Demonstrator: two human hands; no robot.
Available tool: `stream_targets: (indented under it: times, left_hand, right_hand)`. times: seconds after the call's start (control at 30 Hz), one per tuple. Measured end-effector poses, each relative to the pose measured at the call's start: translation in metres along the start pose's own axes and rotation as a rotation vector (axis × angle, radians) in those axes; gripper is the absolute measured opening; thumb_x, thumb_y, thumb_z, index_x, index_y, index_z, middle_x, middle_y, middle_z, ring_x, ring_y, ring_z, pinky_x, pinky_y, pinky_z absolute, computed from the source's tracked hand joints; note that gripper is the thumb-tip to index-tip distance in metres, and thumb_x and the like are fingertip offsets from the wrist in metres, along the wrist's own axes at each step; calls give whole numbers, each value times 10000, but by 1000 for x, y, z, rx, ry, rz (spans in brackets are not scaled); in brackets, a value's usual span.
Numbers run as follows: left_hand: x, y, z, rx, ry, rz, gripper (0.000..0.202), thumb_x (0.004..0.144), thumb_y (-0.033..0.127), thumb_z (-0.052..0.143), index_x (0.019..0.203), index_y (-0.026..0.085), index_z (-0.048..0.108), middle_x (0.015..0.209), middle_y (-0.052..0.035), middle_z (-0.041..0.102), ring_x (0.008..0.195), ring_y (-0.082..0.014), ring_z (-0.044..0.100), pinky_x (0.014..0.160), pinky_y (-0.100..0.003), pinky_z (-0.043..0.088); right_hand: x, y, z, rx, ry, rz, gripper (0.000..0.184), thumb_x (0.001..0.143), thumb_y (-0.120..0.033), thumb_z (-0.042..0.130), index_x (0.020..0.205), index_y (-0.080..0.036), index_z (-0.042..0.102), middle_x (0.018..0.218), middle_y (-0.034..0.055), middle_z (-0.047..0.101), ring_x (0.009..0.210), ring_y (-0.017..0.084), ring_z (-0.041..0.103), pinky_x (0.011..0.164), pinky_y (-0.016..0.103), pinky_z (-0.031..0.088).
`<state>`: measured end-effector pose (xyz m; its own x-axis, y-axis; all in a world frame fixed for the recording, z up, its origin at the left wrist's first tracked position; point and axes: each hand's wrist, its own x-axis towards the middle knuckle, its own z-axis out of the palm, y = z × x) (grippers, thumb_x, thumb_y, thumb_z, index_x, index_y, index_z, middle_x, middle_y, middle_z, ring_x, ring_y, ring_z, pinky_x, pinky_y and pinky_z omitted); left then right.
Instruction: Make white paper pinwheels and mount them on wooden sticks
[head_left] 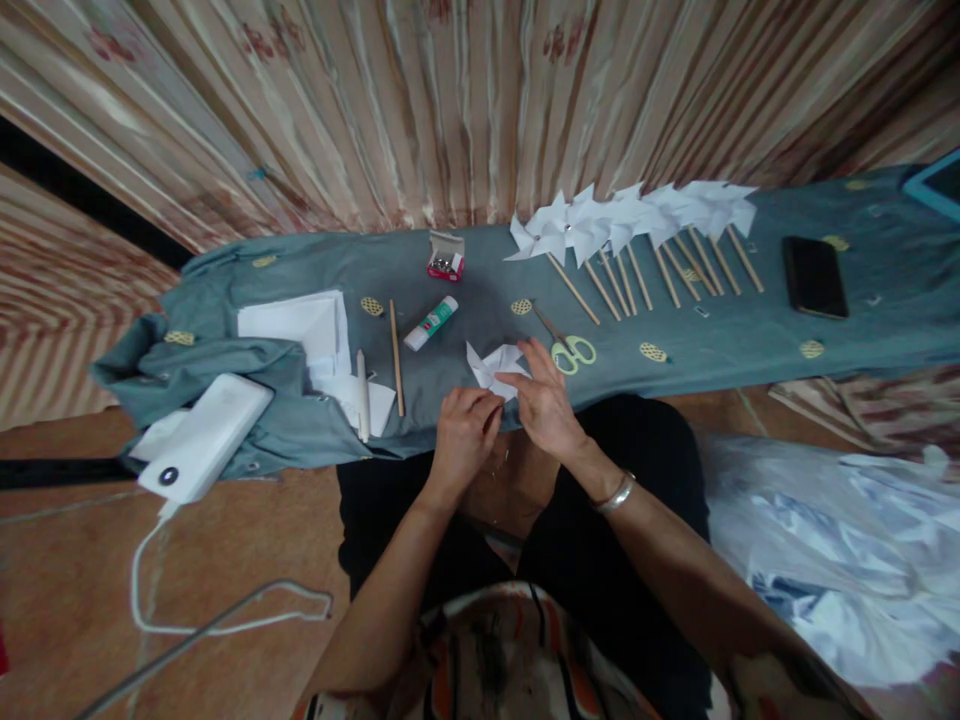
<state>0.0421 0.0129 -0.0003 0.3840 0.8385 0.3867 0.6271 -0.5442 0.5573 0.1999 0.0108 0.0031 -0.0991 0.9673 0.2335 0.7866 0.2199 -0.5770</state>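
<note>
Holds the half-folded white paper pinwheel (493, 366) flat at the near edge of the grey cloth (675, 320), pinching a corner with the left hand (465, 428) and pressing down with the spread fingers of the right hand (545, 402), seemingly so the folds lie flat, with scissors (574, 352) and glue stick (431, 323) lying within easy reach.

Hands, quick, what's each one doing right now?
Left hand: closed, pinching the folded white paper.
Right hand: open, fingertips on the same paper.
</note>
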Motion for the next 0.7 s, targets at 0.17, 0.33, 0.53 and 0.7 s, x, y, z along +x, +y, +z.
stream_targets:
  times: [0.17, 0.33, 0.53, 0.7]
  left_hand:
    - [0, 1, 0, 1, 11, -10, 170, 898, 201, 543, 977, 198, 693, 941, -74, 667, 905, -218, 574, 814, -385, 486]
    - [1, 2, -2, 13, 7, 3, 159, 890, 187, 555, 975, 194, 690, 930, -68, 672, 896, -214, 573, 810, -369, 487]
    - [1, 1, 0, 21, 20, 11, 157, 891, 187, 556, 973, 186, 689, 929, -72, 673, 893, -215, 575, 804, -370, 485]
    - [1, 2, -1, 12, 8, -1, 158, 894, 190, 549, 976, 196, 684, 936, -65, 672, 897, -213, 572, 808, -364, 478]
  right_hand:
    - [2, 6, 1, 44, 7, -1, 406, 908, -114, 371, 1144, -211, 686, 1526, 81, 350, 1457, 295, 185, 1133, 535, 277]
    - [5, 13, 2, 129, 73, 21, 416, 906, -121, 371, 1116, -258, 703, 1485, 37, 407, 1434, 246, 262, 1140, 481, 308]
    - [2, 9, 2, 87, 73, 6, 407, 881, -83, 380, 1063, -218, 719, 1481, 63, 408, 1438, 263, 248, 1137, 485, 306]
    - [-1, 2, 1, 5, 28, -4, 407, 888, -82, 365, 1093, -184, 701, 1499, 104, 383, 1455, 294, 193, 1126, 528, 291]
